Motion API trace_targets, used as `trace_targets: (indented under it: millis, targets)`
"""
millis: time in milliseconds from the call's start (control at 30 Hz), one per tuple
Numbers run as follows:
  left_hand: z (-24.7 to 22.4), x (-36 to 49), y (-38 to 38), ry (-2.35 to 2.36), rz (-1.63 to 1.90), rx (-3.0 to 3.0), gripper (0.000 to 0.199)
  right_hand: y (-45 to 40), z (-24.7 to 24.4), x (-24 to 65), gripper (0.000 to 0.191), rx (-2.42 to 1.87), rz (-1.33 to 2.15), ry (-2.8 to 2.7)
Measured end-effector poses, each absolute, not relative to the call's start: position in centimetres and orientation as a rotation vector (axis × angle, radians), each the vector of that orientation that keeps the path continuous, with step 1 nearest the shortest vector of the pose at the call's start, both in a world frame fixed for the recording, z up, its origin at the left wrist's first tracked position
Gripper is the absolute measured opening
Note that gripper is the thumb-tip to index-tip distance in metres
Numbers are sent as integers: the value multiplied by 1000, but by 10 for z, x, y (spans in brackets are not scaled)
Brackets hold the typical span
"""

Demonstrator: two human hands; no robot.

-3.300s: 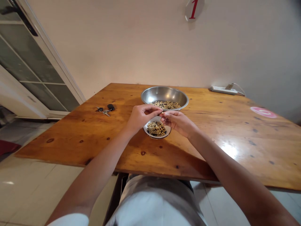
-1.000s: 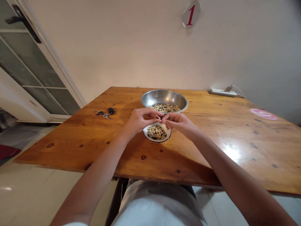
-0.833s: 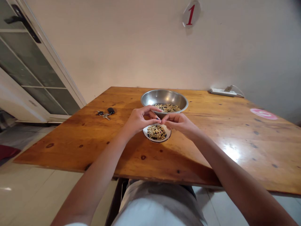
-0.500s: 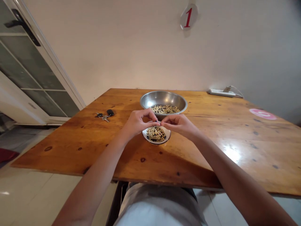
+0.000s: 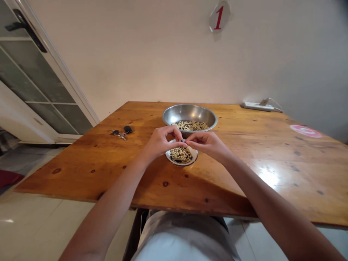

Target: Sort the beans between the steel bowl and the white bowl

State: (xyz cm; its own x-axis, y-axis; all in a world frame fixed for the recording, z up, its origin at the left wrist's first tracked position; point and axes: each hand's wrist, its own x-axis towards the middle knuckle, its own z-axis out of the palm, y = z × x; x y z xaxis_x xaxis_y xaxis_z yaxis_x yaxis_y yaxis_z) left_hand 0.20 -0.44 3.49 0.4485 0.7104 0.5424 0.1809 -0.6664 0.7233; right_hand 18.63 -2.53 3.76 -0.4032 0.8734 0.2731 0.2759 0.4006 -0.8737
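Note:
A small white bowl with a dark rim holds pale and dark beads or beans. Above its far side, the fingertips of my left hand and my right hand meet. Both hands are pinched, and a tiny dark piece shows between them at the left fingertips. What the right fingertips grip is too small to make out. Just behind the hands stands a wide metal bowl with more pale and dark pieces in its bottom.
Keys with a black fob lie at the left of the wooden table. A white power strip sits at the back right, near a pink round sticker. A wall rises behind the table.
The dark piece between the fingertips shows a little more clearly. Both hands keep nearly the same pose over the small bowl, and the view has shifted very slightly.

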Motion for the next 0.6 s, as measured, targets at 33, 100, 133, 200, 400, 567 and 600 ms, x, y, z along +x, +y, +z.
trace_targets:
  millis: [33, 100, 133, 200, 400, 567, 600]
  targets:
    - [35, 2, -5, 734, 1176, 2109, 19, -25, 37, 186, 19, -978, 1000, -1889]
    - [35, 3, -5, 717, 1162, 2087, 19, -25, 37, 186, 20, -973, 1016, -1884]
    - [35, 3, -5, 714, 1153, 2079, 19, -25, 37, 186, 20, -973, 1021, -1881]
    - [34, 3, -5, 721, 1126, 2073, 18, -24, 36, 186, 20, -967, 1032, -1868]
    - [34, 3, -5, 732, 1083, 2070, 17, -21, 29, 186, 19, -890, 1164, -1779]
    - [35, 5, -3, 741, 1159, 2086, 22, -14, 22, 187, 19, -893, 1173, -1656]
    - [34, 5, -2, 742, 1208, 2100, 21, -14, 22, 187, 19, -899, 1173, -1637]
